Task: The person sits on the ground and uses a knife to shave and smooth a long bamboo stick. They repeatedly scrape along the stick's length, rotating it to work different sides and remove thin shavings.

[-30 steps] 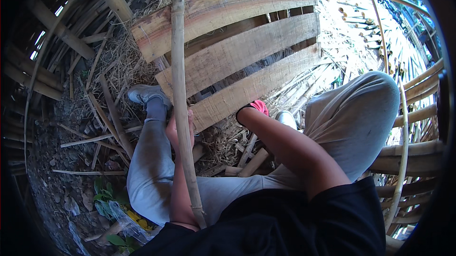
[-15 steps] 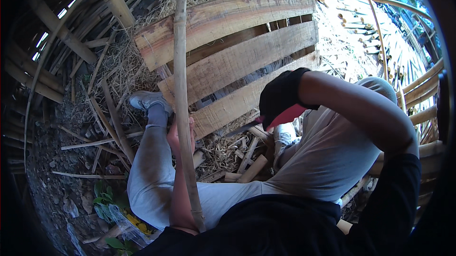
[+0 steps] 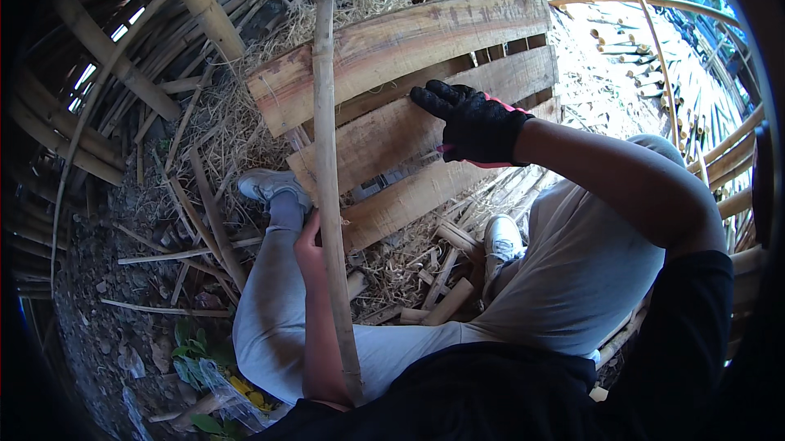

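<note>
A long bamboo strip (image 3: 326, 155) runs upright in front of me, from my lap past the top edge. My bare left hand (image 3: 309, 243) is closed around its lower part, beside my left knee, with the fingers partly hidden behind it. My right hand (image 3: 484, 126), in a black and pink glove, is over the slatted wooden bench (image 3: 425, 101), right of the strip. Its first two fingers stretch left while the others curl in. A small pink end shows below them, where a knife's blade showed earlier; the blade is hard to make out now.
Bamboo offcuts (image 3: 448, 302) and shavings lie between my shoes. Thin sticks (image 3: 214, 216) and a plastic bag (image 3: 229, 388) with yellow things lie at left. Bamboo posts (image 3: 200, 3) stand behind, and cut poles (image 3: 621, 48) are piled at far right.
My right hand has moved up and forward from near my right shoe to over the bench slats, and its first two fingers have stretched out. My left hand stays on the bamboo strip.
</note>
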The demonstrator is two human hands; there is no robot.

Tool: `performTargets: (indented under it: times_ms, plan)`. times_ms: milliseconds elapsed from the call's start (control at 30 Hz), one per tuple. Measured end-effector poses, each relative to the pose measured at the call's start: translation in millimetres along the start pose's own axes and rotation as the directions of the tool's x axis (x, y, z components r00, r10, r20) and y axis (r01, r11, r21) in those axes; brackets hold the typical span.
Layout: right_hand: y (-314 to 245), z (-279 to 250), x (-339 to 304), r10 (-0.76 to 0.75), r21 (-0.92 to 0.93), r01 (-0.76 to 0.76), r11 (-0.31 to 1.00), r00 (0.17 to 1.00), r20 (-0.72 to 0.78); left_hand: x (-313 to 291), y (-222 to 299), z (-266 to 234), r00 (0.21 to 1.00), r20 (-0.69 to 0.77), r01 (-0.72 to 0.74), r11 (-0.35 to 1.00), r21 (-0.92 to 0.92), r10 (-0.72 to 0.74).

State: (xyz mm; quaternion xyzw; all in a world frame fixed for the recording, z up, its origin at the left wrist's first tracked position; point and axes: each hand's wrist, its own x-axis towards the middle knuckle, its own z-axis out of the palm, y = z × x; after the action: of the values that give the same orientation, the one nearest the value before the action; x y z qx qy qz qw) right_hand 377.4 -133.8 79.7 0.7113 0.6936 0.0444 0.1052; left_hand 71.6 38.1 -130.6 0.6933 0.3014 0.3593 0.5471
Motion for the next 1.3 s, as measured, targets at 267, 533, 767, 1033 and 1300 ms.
performTargets:
  times_ms: [267,533,767,1033,1300]
  plan:
    - [2,7,13,0.124,0.213,-0.131,0.968,0.991,0.049,-33,100,-38,0.902,0.297,0.374,0.911,-0.173,-0.314]
    - [-7,-2,2,0.103,0.190,-0.132,0.973,0.982,0.156,-42,124,-18,0.827,0.542,0.526,0.546,-0.653,-0.148]
    - [-23,9,-25,0.115,0.267,-0.150,0.952,0.983,0.142,-45,133,-18,0.798,0.597,0.465,0.711,-0.527,-0.080]
    - [-52,47,-42,0.264,0.368,-0.185,0.911,0.948,-0.177,-58,139,-16,0.801,0.598,0.376,0.808,-0.453,-0.037]
    - [-59,50,-41,0.276,0.338,-0.188,0.922,0.933,-0.232,-53,145,-11,0.949,0.233,-0.202,0.976,-0.077,0.214]
